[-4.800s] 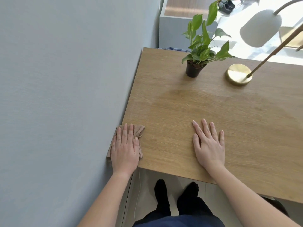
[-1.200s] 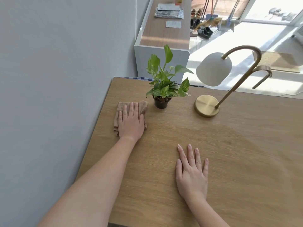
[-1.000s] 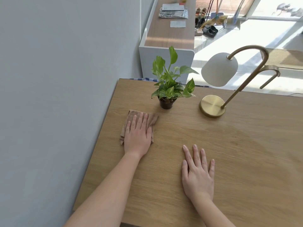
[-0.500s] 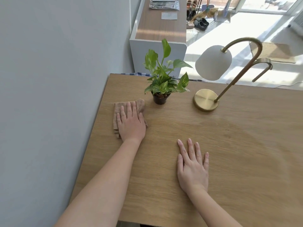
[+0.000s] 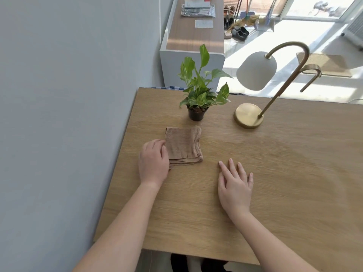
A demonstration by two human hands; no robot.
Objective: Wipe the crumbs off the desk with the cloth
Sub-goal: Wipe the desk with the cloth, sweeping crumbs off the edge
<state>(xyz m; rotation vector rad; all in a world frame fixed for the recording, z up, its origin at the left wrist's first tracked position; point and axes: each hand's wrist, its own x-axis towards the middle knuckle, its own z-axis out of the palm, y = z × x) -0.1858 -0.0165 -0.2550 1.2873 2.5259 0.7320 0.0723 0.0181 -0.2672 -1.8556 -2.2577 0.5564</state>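
Note:
The tan folded cloth (image 5: 183, 145) lies flat on the wooden desk (image 5: 284, 173), just in front of the small potted plant. My left hand (image 5: 154, 161) sits at the cloth's left edge with its fingers curled. The thumb side overlaps that edge, and the cloth's near-left corner is tucked under the hand. My right hand (image 5: 234, 185) rests flat on the desk with fingers spread, to the right of the cloth and apart from it. I see no crumbs on the wood.
A potted plant (image 5: 198, 95) in a black pot stands behind the cloth. A brass desk lamp (image 5: 248, 115) with a white shade stands to its right. A grey wall (image 5: 68, 114) runs along the desk's left edge. A low cabinet (image 5: 193, 36) stands beyond the desk.
My left hand has slid off the top of the cloth to its left edge and curled its fingers, uncovering the cloth. My right hand has stayed flat on the desk.

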